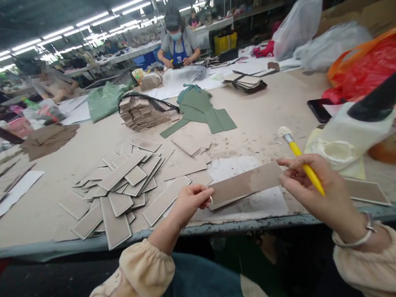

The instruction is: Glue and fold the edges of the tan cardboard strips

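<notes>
Between my two hands a brownish-grey rectangular strip (246,183) is stretched out over a white paper sheet (273,202). Its left end is pinched by my left hand (193,200). My right hand (315,185) grips the right end with thumb and fingertips, and also carries a yellow-handled brush (307,169), bristles up, lying across the fingers. A paler layer shows under the strip's lower edge; I cannot tell whether it is joined on. To the left, a loose heap of similar light-edged strips (123,172) spreads over the table.
Green cut pieces (205,110) and a tied bundle of brown pieces (144,111) lie farther back. At right are a white container (352,135), a dark phone (319,110) and red plastic bags (379,64). A co-worker (177,42) sits across the table (270,108).
</notes>
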